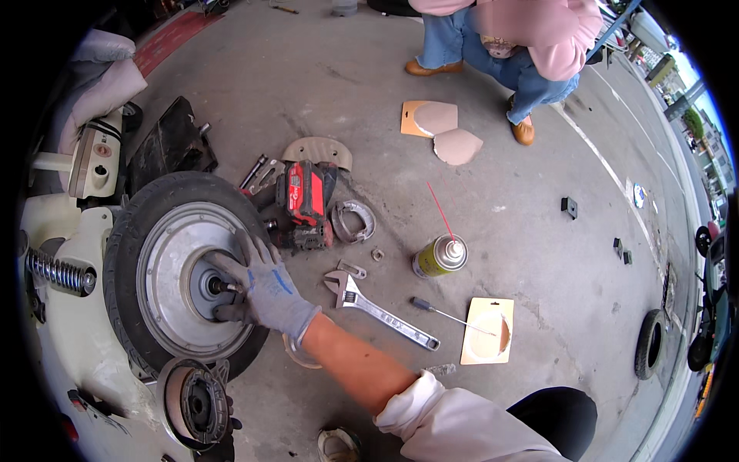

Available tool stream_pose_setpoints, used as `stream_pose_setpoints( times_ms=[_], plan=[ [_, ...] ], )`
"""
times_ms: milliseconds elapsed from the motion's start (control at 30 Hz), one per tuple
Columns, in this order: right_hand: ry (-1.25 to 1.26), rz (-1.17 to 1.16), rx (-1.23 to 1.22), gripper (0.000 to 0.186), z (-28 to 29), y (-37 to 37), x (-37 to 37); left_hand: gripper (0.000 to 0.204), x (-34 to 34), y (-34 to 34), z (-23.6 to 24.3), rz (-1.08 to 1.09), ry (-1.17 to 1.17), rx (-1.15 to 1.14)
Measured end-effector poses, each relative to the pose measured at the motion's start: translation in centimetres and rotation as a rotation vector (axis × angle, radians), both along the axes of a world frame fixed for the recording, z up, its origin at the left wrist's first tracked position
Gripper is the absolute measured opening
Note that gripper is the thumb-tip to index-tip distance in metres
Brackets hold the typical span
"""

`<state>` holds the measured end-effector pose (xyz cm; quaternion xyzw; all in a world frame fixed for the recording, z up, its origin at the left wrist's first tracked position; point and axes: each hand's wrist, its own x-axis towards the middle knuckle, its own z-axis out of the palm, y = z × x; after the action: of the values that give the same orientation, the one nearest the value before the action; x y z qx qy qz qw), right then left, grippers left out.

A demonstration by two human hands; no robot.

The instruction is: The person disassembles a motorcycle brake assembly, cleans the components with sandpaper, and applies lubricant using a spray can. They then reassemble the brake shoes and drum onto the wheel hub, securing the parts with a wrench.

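My right hand (271,289), in a grey work glove, rests on the wheel (165,304) with its fingers spread around the axle stub at the silver hub. The wheel's black tyre stands beside a pale scooter body. At the lower left, my left hand (233,422) shows only dark gloved fingertips at the edge of a round brake plate with shoes (175,408). These fingers wrap the plate's right side; the rest of that hand is hidden behind it. The plate is held just below the wheel.
Right of the wheel lie a red-black cordless impact wrench (305,196), a curved brake shoe (362,223) and an adjustable wrench (385,316). A spray can (440,256) with a red straw stands beyond. A screwdriver (443,312) crosses a card (488,331). Another person (500,61) crouches far right.
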<state>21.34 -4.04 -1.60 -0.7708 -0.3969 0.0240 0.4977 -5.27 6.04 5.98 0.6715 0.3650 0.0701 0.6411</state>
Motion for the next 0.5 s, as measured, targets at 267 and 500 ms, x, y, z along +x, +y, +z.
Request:
stream_pose_setpoints(
  times_ms=[267,500],
  plan=[
    [0.001,-0.023,-0.092,0.095,-0.5,-0.6,0.0,0.051,2.2,-0.8,-0.1,-0.047,-0.004,-0.056],
    [-0.016,-0.03,-0.048,0.096,-0.3,-0.3,-0.2,0.051,2.1,-0.8,0.5,-0.078,-0.031,-0.057]
  ],
)
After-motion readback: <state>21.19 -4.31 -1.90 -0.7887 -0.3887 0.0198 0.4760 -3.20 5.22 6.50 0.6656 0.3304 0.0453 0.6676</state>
